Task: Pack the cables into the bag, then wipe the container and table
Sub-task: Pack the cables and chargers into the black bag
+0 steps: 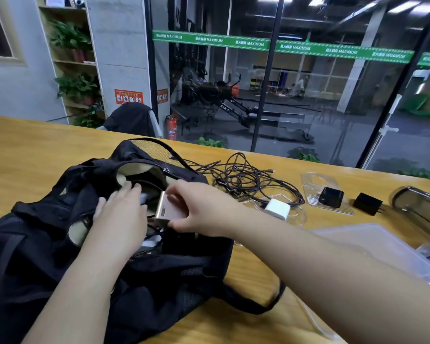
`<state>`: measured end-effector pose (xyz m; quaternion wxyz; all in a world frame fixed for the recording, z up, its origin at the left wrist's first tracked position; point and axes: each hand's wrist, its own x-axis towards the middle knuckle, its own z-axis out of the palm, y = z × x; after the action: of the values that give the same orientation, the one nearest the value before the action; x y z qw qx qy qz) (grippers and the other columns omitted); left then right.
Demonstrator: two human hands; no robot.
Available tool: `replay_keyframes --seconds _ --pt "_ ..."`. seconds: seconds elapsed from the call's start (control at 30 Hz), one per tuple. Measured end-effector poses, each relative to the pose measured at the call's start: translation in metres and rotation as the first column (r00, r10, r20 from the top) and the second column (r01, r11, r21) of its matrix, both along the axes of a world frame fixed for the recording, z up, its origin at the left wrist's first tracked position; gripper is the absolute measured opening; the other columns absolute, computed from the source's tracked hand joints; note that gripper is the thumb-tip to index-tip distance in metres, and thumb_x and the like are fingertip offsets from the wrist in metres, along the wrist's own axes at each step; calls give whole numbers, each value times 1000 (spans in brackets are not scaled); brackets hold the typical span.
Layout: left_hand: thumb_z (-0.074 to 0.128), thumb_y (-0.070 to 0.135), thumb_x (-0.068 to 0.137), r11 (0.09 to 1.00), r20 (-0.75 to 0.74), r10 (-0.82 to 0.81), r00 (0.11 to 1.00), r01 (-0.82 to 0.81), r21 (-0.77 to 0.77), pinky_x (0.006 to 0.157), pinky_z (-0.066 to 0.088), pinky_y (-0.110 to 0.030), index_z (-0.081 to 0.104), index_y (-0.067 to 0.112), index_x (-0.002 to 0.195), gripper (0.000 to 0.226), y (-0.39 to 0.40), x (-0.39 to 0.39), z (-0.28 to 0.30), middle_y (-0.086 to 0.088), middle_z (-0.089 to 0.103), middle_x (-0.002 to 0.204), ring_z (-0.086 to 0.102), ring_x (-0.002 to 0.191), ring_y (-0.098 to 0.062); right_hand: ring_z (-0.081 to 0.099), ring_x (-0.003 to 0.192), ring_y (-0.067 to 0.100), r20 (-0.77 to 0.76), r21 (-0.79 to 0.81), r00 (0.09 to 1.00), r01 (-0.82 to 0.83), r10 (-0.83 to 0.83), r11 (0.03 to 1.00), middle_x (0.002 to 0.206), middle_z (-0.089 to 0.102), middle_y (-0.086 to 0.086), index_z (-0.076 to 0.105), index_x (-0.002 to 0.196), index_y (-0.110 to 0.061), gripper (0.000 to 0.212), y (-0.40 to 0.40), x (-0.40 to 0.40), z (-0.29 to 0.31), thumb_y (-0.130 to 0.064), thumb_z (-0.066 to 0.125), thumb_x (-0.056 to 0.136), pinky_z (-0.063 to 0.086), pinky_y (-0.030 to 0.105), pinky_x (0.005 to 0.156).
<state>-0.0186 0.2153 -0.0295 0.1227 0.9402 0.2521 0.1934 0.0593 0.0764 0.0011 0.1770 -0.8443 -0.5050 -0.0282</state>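
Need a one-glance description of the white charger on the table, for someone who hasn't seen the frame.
Start at the black fabric bag on the wooden table, then move right past the tangle of dark cables. At the tangle's near edge lies a white rounded-square charger block. It is the only white one; the two black charger blocks lie further right.

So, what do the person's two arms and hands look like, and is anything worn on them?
Both arms are bare as far as the picture shows: no sleeves, gloves, watch or bracelet. The left hand and right hand show no rings on the visible fingers. The nails look short and unpainted. No markings or cables are on either arm.
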Motion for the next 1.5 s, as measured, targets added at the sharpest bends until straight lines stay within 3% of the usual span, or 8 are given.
replay_keyframes --seconds 0.2,0.33,0.47,0.6,0.77,1.0,1.3,1.5 --pt "38 42 95 990 25 -134 991 135 -45 116 5 -36 22 10 146 62 0 3 -5 -8 8 157 11 143 -20 55 109 19 24 32 995 99 -100 995 115 63 3 63 115 -14 39 -1 15 -4 -41 63 87 44 33 91" --pt "43 62 83 976 6 -206 979 206 -78 115 -2 -37 17 33 147 75 -4 1 -6 -7 0 157 2 144 -22 54 108 15 40 121 973 223 -229 967 113 62 -3 65 111 -17 26 -28 36 8 -34 59 91 41 27 90" --pt "48 68 79 965 4 -246 969 245 -91 116 -2 -38 34 48 136 62 -5 1 -4 -9 1 157 1 145 -24 53 117 21 37 -121 893 450 -449 885 130 56 3 57 125 -19 34 -61 70 6 -23 57 91 44 31 94" --pt "32 92 53 955 1 -270 963 268 -125 115 -4 -36 42 56 126 83 -7 -2 -4 -7 0 157 -3 145 -21 53 119 22 66 -350 853 505 -517 789 132 56 4 53 131 -17 42 -87 86 -4 -23 60 89 47 32 96" --pt "58 65 72 948 -13 -296 955 292 -127 115 -5 -34 41 61 122 53 -5 -1 -7 -3 -6 157 -10 144 -19 55 114 23 35 -451 844 491 -535 745 127 59 5 56 129 -16 44 -98 89 -12 -20 63 86 51 32 92" --pt "50 27 92 956 48 -267 963 271 -115 115 -2 -34 49 53 122 39 -1 2 -10 -1 1 158 -3 145 -19 54 116 23 45 -400 825 532 -564 746 129 57 5 51 133 -17 50 -101 89 -17 -20 66 86 48 28 88" --pt "35 12 96 975 7 -184 983 183 -125 116 1 -35 48 42 129 47 -1 5 -8 -2 7 157 2 144 -20 53 115 20 15 -118 852 520 -523 846 132 55 3 51 132 -17 52 -89 78 -3 -27 67 84 48 31 88" --pt "32 15 94 974 -29 -174 984 167 -155 116 -2 -35 41 32 138 48 -4 2 -5 -2 3 158 -2 144 -19 52 117 17 31 92 927 370 -374 925 131 56 -2 52 130 -21 48 -62 47 26 -33 65 85 45 31 92"
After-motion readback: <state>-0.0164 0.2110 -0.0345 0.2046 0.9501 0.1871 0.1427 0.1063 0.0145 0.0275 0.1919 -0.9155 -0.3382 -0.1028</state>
